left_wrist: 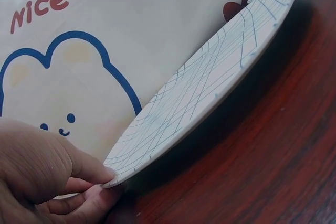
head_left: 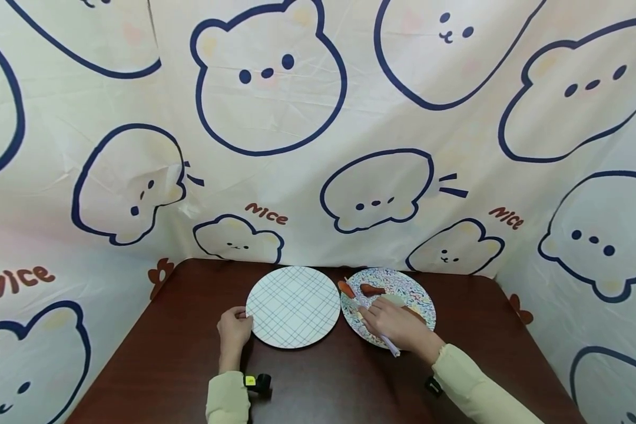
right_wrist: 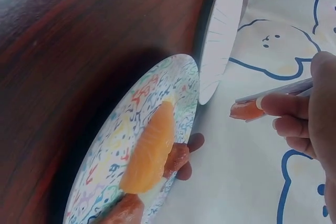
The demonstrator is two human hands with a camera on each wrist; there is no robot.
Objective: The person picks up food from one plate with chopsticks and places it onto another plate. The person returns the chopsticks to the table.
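Pale cloth (head_left: 297,188) with blue animal outlines stood around the dark wooden tabletop (head_left: 318,383), from nine to three o'clock. The left hand (head_left: 234,331) had its grip on the checked plate (head_left: 293,307) at nine o'clock; the right hand (head_left: 394,323) held clear tongs (head_left: 390,346) with an orange piece (right_wrist: 245,110), near ten o'clock of the speckled plate (head_left: 423,294).

Left arm (head_left: 227,397): one, sleeved, rising almost upright from the head view's lower edge. Left hand (head_left: 235,331): one, bare, pinching, thumb (left_wrist: 86,167) above, fingertips (left_wrist: 100,203) below. Right arm (head_left: 477,383): one, sleeved, slanting inward from lower right. Right hand (head_left: 394,324): one, bare, back upward, fingers (right_wrist: 289,105) curled in a grip. Hands well apart.
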